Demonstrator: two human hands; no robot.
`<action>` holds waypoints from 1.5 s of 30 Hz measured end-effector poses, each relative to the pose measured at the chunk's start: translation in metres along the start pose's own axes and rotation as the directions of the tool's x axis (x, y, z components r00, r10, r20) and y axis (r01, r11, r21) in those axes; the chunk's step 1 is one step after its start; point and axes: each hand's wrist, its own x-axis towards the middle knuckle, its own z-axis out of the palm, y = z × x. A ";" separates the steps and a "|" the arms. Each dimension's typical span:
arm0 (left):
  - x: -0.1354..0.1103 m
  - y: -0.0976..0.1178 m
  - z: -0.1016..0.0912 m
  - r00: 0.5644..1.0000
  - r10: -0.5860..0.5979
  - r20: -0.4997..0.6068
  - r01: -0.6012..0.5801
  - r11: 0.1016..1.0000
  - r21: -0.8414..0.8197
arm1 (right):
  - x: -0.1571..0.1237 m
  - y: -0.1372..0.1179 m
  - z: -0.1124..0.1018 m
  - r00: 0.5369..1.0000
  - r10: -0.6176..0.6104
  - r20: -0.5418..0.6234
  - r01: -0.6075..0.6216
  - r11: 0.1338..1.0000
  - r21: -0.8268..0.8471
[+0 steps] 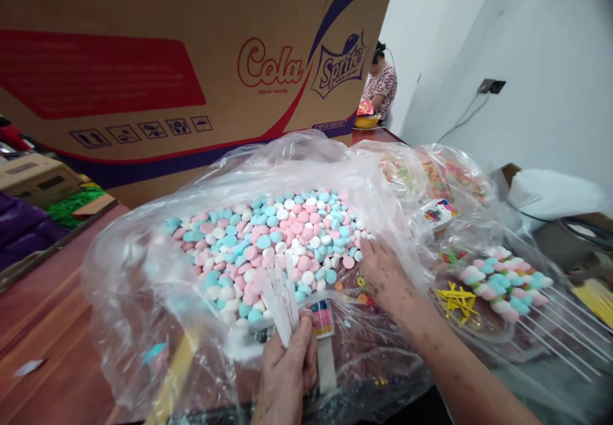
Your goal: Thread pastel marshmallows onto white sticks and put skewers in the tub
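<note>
My left hand (287, 374) is closed around a bundle of thin white sticks (280, 297) that fan upward near the bottom centre. My right hand (383, 275) reaches into the open clear plastic bag (138, 272), its fingers hidden among the pink, blue and white marshmallow candies (272, 240) at the pile's right edge. To the right, several finished skewers of marshmallows (502, 281) lie side by side on plastic. A small colourful label card (322, 318) lies just beside my left hand.
A big "Cola Sprite" cardboard box (191, 67) leans behind the bag. Yellow twist ties (457, 298) sit in a clear bowl. More bagged sweets (431, 176) lie behind. Another person (380, 87) sits at the far end. Brown tabletop (43, 329) shows at left.
</note>
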 end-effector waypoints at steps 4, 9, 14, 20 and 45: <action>0.000 0.000 -0.003 1.000 -0.026 -0.008 0.026 0.999 -0.034 | 0.006 -0.014 0.013 0.997 -0.009 -0.077 0.010 1.000 0.012; 0.000 0.000 -0.004 1.000 -0.007 -0.014 0.006 0.997 -0.077 | -0.004 -0.008 0.003 0.991 -0.061 -0.122 0.066 0.997 0.036; 0.001 -0.001 -0.003 1.000 0.013 -0.011 -0.014 0.997 -0.082 | -0.016 -0.021 -0.005 0.989 -0.140 0.049 0.133 0.984 0.120; 0.001 0.000 0.000 0.998 0.022 -0.060 -0.025 0.999 -0.036 | -0.018 -0.031 0.005 0.978 -0.200 0.063 0.196 0.978 0.065; 0.001 0.010 -0.004 0.998 -0.049 0.050 0.029 0.940 0.340 | -0.023 -0.019 -0.044 0.988 -0.130 0.079 0.058 0.803 0.593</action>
